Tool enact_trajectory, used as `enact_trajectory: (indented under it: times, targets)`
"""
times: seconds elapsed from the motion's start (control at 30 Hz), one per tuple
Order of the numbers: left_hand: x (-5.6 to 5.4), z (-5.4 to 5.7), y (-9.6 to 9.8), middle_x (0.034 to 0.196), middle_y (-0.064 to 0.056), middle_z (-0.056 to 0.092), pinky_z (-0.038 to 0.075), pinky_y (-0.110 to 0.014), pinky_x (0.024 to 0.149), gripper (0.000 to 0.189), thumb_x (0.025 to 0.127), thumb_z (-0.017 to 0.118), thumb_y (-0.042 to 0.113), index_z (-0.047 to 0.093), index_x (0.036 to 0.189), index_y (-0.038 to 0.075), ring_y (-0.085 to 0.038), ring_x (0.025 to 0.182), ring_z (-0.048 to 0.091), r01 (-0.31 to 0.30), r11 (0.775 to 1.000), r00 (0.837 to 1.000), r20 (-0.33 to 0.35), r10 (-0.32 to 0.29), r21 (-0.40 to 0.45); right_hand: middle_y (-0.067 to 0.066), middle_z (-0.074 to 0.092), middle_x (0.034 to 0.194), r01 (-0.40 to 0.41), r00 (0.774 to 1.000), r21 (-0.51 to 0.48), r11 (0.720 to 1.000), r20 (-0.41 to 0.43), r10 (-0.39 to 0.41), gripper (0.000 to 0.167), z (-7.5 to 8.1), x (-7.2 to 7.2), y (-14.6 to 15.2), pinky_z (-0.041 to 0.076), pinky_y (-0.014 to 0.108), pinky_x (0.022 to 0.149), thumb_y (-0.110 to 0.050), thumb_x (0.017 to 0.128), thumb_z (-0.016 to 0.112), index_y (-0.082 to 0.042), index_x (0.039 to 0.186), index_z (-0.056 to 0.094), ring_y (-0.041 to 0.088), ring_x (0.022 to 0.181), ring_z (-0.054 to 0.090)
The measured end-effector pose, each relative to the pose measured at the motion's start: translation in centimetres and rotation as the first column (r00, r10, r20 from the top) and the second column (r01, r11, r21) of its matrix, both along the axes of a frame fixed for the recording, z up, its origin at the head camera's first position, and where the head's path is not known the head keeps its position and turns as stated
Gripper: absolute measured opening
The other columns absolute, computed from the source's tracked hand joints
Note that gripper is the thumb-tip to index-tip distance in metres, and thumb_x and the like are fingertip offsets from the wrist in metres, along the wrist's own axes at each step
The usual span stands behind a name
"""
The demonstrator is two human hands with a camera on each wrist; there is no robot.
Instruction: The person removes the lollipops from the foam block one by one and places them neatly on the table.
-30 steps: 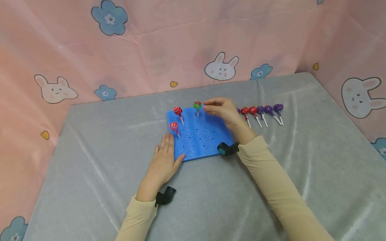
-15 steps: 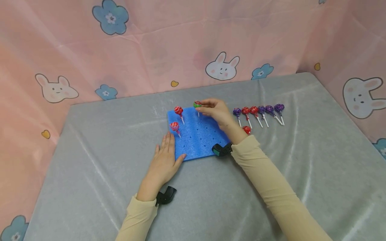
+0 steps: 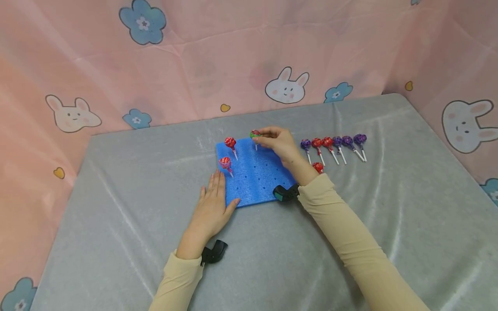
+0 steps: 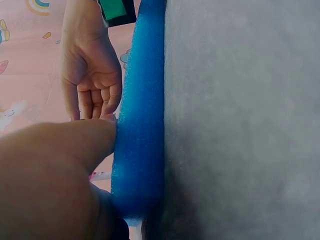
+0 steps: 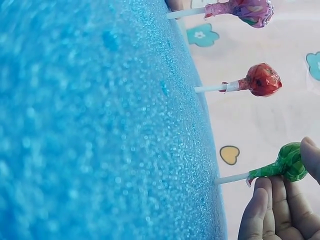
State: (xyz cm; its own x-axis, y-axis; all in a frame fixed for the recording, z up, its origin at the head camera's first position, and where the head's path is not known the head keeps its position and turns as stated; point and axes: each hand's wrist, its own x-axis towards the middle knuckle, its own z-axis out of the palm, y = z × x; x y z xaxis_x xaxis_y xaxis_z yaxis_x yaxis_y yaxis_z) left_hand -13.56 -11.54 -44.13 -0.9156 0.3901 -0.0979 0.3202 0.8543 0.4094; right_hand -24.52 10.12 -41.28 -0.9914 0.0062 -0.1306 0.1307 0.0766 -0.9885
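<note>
My right hand [image 3: 280,143] pinches the wrapped head of a green lollipop [image 5: 291,162], whose white stick stands in the far edge of a blue foam board [image 3: 253,185]. In the right wrist view, the thumb is on one side of the head and the fingers are on the other. My left hand [image 3: 210,211] lies with straight fingers along the board's left side, its thumb at the front corner. A red lollipop [image 3: 230,143] and a pink lollipop [image 3: 225,163] stand in the board near its left edge, both leaning a little.
Small holes dot the board's surface. To its right, several purple and red lollipops [image 3: 328,142] lie in a row on the grey cloth [image 3: 408,194]. One more red lollipop [image 3: 318,167] is partly hidden by my right forearm. A pink curtain [image 3: 218,56] hangs behind the table.
My right hand has moved left and taken hold of the green lollipop's head. Its forearm has uncovered a purple lollipop and part of a red one. The left hand has stayed put.
</note>
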Motion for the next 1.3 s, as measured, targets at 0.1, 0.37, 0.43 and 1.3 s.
enact_trajectory:
  times: [0.1,0.37,0.43,1.3]
  targets:
    - [0.0,0.0,0.0,0.156,-0.019,0.004,0.009,-0.052,0.112,0.077,0.099,0.042,0.042,0.009,0.148,-0.007,-0.031,0.143,0.003,0.000,1.000,1.000,-0.002,0.000,0.001,0.008,0.061,0.100,0.003,1.000,-0.006,1.000,-0.013,-0.003,0.036,0.1,0.1,0.1,0.051,0.029,0.083,-0.004,0.085,0.068,0.010,0.117,0.059,0.008,0.081,0.060]
    - [-0.1,0.0,0.0,0.156,-0.019,0.004,0.009,-0.052,0.112,0.076,0.099,0.042,0.042,0.009,0.148,-0.006,-0.030,0.143,0.003,-0.002,1.000,1.000,-0.005,0.002,0.001,0.008,0.061,0.101,-0.001,1.000,-0.015,1.000,-0.031,0.001,0.034,0.4,0.3,0.4,0.051,0.031,0.083,-0.004,0.086,0.068,0.010,0.116,0.059,0.008,0.082,0.060]
    - [-0.1,0.0,0.0,0.156,-0.019,0.004,0.009,-0.052,0.112,0.077,0.099,0.042,0.042,0.008,0.148,-0.006,-0.030,0.143,0.003,-0.001,1.000,1.000,-0.004,0.001,0.001,0.008,0.061,0.101,0.000,0.999,-0.017,1.000,-0.033,0.000,0.034,0.4,0.3,0.4,0.051,0.032,0.084,-0.004,0.086,0.068,0.010,0.116,0.059,0.008,0.082,0.060]
    - [0.0,0.1,0.1,0.156,-0.019,0.003,0.010,-0.052,0.112,0.076,0.099,0.042,0.042,0.010,0.148,-0.006,-0.031,0.143,0.004,-0.001,1.000,1.000,0.002,0.001,-0.004,0.001,0.063,0.093,-0.012,0.996,-0.060,0.998,-0.087,0.006,0.032,1.4,0.8,0.7,0.048,0.037,0.087,-0.006,0.086,0.068,0.009,0.114,0.060,0.014,0.085,0.062]
